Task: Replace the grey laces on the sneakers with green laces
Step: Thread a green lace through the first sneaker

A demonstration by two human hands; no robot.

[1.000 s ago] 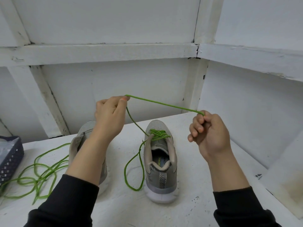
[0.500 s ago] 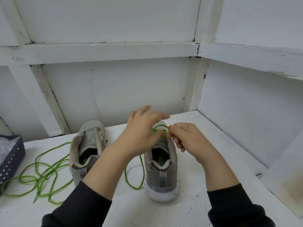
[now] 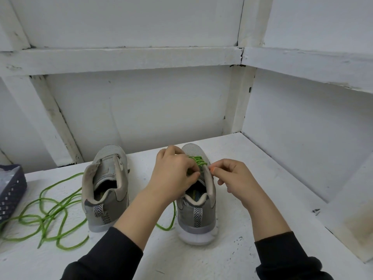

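Note:
Two grey sneakers stand heel toward me on the white table. The right sneaker [image 3: 196, 211] has a green lace [image 3: 198, 160] threaded across its front eyelets. My left hand [image 3: 174, 174] lies over its tongue, fingers curled and pinching the lace at the eyelets. My right hand [image 3: 234, 176] is beside the shoe's right edge, pinching the orange-tipped lace end between thumb and forefinger. A loop of the same lace trails on the table [image 3: 232, 150] between the shoes. The left sneaker [image 3: 108, 188] has no lace in it.
A second loose green lace [image 3: 50, 215] lies tangled on the table left of the left sneaker. A dark blue perforated basket [image 3: 11, 190] sits at the left edge. White walls with wooden beams close in behind and on the right.
Both hands came down from holding the lace stretched taut in the air. They now work close together at the right sneaker's eyelets, with the lace slack.

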